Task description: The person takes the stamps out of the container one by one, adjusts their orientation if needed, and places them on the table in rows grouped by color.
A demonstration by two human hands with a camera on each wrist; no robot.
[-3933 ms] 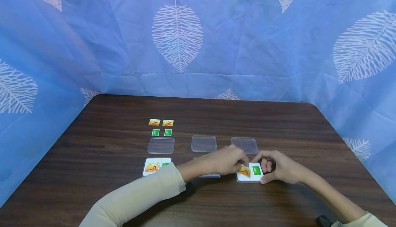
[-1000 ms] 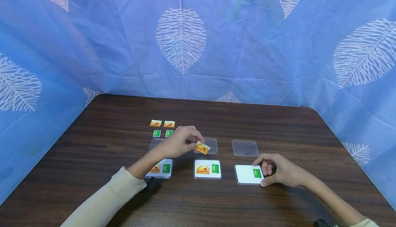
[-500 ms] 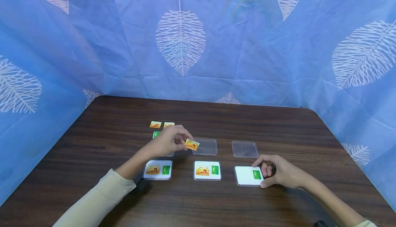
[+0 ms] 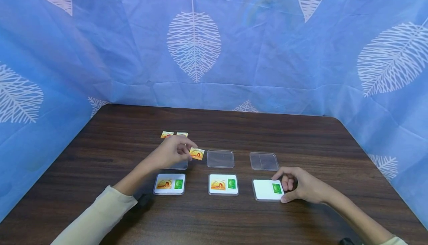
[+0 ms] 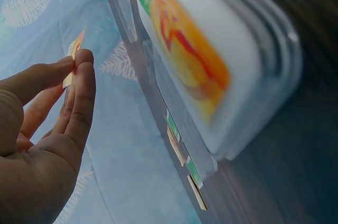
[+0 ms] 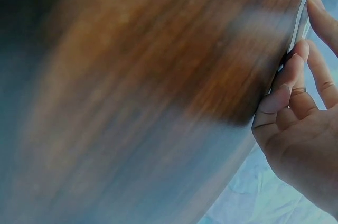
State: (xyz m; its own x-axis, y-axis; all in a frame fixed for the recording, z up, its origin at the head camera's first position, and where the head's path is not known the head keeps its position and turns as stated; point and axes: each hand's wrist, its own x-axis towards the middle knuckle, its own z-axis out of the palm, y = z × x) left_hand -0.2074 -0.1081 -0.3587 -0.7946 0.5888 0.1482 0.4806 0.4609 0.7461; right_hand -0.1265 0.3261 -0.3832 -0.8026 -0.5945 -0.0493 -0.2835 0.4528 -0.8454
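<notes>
My left hand [image 4: 168, 153] pinches a small orange-yellow stamp [image 4: 196, 153] between thumb and fingertips, raised above the table near the left clear lid [image 4: 178, 165]. In the left wrist view the stamp [image 5: 74, 57] appears nearly edge-on. My right hand [image 4: 305, 185] grips the right side of a shallow clear case [image 4: 262, 191] with thumb and index finger. Inside that case lies a white card with one green stamp [image 4: 276, 188] at its right. The middle case [image 4: 223, 193] and left case [image 4: 169, 192] each show an orange stamp and a green stamp on white.
Two loose orange stamps [image 4: 167, 134] lie farther back, one partly behind my left hand. Green stamps [image 5: 194, 172] near them show in the left wrist view. Two more clear lids, a middle one [image 4: 220, 159] and a right one [image 4: 264, 161], lie behind the cases on the brown table [image 4: 214, 219].
My left hand has lifted the orange stamp out of the right case and carried it leftward, past the middle lid. My right hand has kept its grip on the right case.
</notes>
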